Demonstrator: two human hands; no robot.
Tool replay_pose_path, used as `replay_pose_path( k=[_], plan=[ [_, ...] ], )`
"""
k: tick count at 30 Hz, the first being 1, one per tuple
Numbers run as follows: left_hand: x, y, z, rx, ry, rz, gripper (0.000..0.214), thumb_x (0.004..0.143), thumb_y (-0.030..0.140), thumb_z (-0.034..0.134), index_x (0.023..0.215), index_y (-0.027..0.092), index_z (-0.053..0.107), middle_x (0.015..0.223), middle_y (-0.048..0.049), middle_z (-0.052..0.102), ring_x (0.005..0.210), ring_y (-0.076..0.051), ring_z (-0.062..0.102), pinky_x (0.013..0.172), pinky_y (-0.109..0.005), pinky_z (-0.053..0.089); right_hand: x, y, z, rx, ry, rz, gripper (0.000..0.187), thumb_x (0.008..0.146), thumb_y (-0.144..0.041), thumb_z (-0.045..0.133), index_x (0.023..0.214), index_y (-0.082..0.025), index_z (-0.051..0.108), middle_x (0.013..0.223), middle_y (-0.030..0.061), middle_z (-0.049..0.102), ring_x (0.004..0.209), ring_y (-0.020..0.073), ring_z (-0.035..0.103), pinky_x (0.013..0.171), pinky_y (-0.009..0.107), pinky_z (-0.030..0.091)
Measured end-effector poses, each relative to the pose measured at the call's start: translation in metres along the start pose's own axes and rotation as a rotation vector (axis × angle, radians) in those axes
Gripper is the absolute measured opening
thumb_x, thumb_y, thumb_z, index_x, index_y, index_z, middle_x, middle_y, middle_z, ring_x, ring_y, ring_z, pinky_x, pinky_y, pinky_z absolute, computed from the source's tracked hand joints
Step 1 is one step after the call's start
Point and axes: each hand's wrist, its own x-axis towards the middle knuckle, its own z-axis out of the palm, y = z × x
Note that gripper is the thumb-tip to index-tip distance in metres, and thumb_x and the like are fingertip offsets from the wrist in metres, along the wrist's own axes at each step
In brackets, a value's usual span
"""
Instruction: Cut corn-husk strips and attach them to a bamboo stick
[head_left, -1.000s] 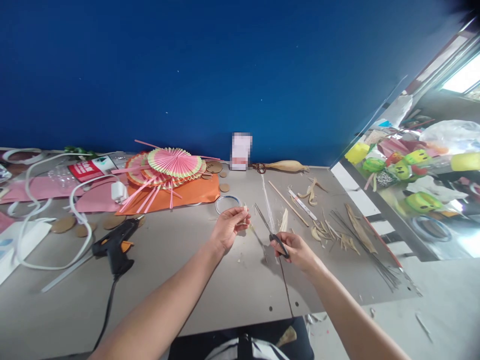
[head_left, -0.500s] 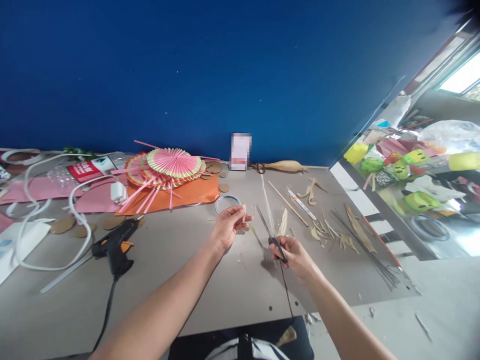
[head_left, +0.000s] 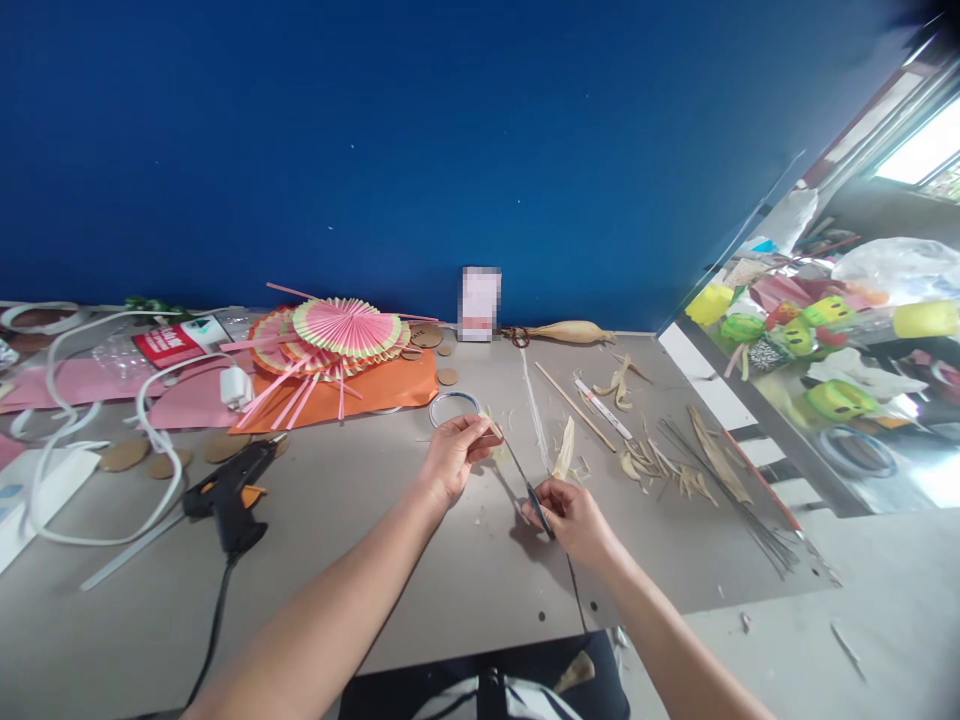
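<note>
My left hand (head_left: pixel 450 458) is closed, pinching a small pale piece of dried husk (head_left: pixel 490 424) between thumb and fingers. In my right hand (head_left: pixel 574 513) is a pair of black-handled scissors (head_left: pixel 533 494), its fingers through and around the handles. The scissors' blades look nearly together, and their tips reach the husk at my left fingertips. Whether the blades have gone into the husk is too small to tell. A broader leaf of dried husk (head_left: pixel 564 448) lies on the table (head_left: pixel 420 600) just beyond my right hand.
A black glue gun (head_left: pixel 231 500) and white cable (head_left: pixel 45 440) lie at left. Pink paper fans (head_left: pixel 349 328) rest on orange paper (head_left: pixel 405 385). Near my left hand is a roll of tape (head_left: pixel 454 396). Thin stick (head_left: pixel 576 408), utility knife (head_left: pixel 602 408), husk scraps and wires (head_left: pixel 750 520) lie right.
My right hand has moved slightly left and turned the scissors. Their blades, spread and apart from the husk before, have come together with the tips at the husk. My left hand stays nearly still.
</note>
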Motion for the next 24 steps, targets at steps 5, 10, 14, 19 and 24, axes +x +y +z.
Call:
replay_pose_path(
  k=[5, 10, 14, 19, 24],
  plan=[
    [0.0, 0.0, 0.0, -0.002, 0.013, -0.014, 0.02, 0.059, 0.025, 0.068, 0.064, 0.014, 0.052, 0.066, -0.0028, 0.065, 0.059, -0.012, 0.063, 0.04, -0.013, 0.04, 0.002, 0.003, 0.0, 0.0, 0.047, 0.003, 0.03, 0.06, -0.037, 0.063, 0.051, -0.018, 0.041, 0.044, -0.0058, 0.038, 0.044, 0.0071, 0.034, 0.044, 0.022, 0.029],
    [0.002, -0.001, 0.0, 0.014, 0.019, -0.015, 0.018, 0.06, 0.025, 0.067, 0.066, 0.013, 0.054, 0.065, -0.0023, 0.065, 0.058, -0.012, 0.063, 0.041, -0.013, 0.041, 0.004, 0.005, -0.003, -0.04, 0.041, 0.006, 0.035, 0.059, -0.042, 0.063, 0.052, -0.017, 0.04, 0.045, -0.0064, 0.035, 0.043, 0.0058, 0.032, 0.042, 0.022, 0.025],
    [0.003, -0.002, -0.001, 0.021, 0.025, -0.018, 0.018, 0.059, 0.024, 0.067, 0.066, 0.013, 0.055, 0.065, -0.0023, 0.065, 0.058, -0.012, 0.063, 0.041, -0.013, 0.041, 0.005, 0.007, -0.007, -0.061, 0.036, 0.004, 0.036, 0.06, -0.044, 0.063, 0.052, -0.016, 0.04, 0.045, -0.0054, 0.037, 0.044, 0.0064, 0.033, 0.042, 0.022, 0.025],
    [0.001, -0.002, -0.001, 0.023, 0.009, -0.022, 0.017, 0.06, 0.024, 0.067, 0.065, 0.014, 0.054, 0.065, -0.0023, 0.065, 0.059, -0.012, 0.063, 0.041, -0.013, 0.04, 0.006, 0.013, -0.012, -0.101, -0.008, 0.007, 0.032, 0.063, -0.041, 0.061, 0.053, -0.016, 0.043, 0.046, -0.0033, 0.043, 0.044, 0.0074, 0.036, 0.043, 0.022, 0.024],
    [0.002, -0.003, -0.002, 0.022, 0.014, -0.024, 0.018, 0.06, 0.025, 0.067, 0.066, 0.014, 0.054, 0.066, -0.002, 0.065, 0.06, -0.012, 0.063, 0.043, -0.014, 0.04, 0.007, 0.014, -0.012, -0.106, -0.014, 0.02, 0.031, 0.065, -0.039, 0.06, 0.053, -0.016, 0.043, 0.046, -0.0024, 0.045, 0.044, 0.0074, 0.036, 0.043, 0.023, 0.025]
  ],
)
